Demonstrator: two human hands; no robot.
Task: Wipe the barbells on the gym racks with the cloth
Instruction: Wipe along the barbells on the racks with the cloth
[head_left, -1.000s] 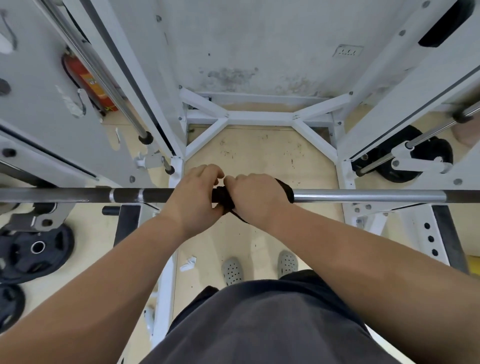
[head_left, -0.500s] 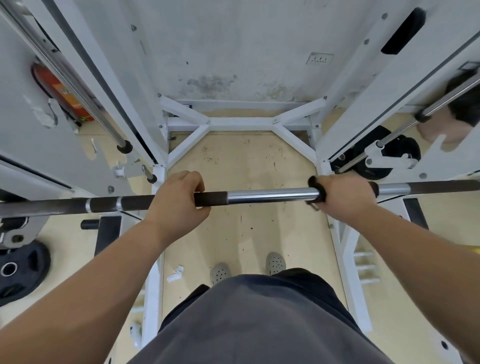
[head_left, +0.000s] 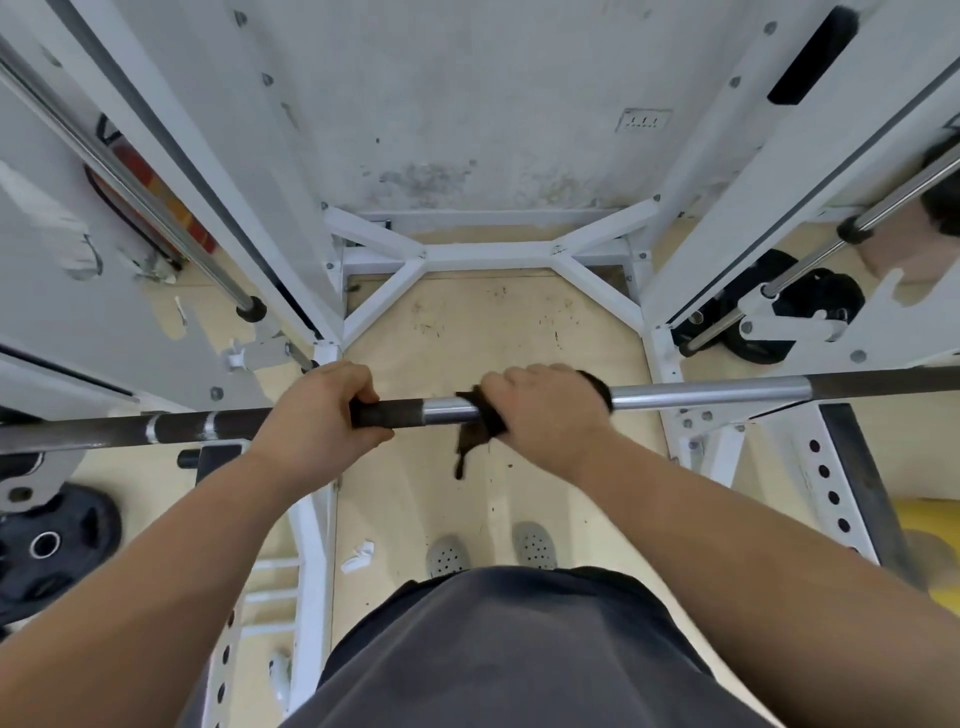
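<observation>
A long barbell (head_left: 706, 393) runs left to right across the white rack at waist height, dark and knurled at both sides with a shiny smooth band in the middle. My left hand (head_left: 317, 415) is closed around the dark knurled part, left of centre. My right hand (head_left: 548, 410) grips the shiny middle section through a dark cloth (head_left: 475, 421). The cloth is wrapped around the bar under my palm, and one corner hangs down below the bar. A short stretch of bare bar separates my two hands.
White rack uprights (head_left: 852, 483) and floor braces (head_left: 488, 257) surround me. Black weight plates (head_left: 47, 551) lie at the left and another black plate (head_left: 800, 312) at the right rear. Chrome guide rods (head_left: 156, 202) slant on both sides. My grey shoes (head_left: 491, 553) stand on beige floor.
My right hand slid out to the right along the bar with the cloth, then came back left toward the middle. My left hand stayed gripping the knurled part.
</observation>
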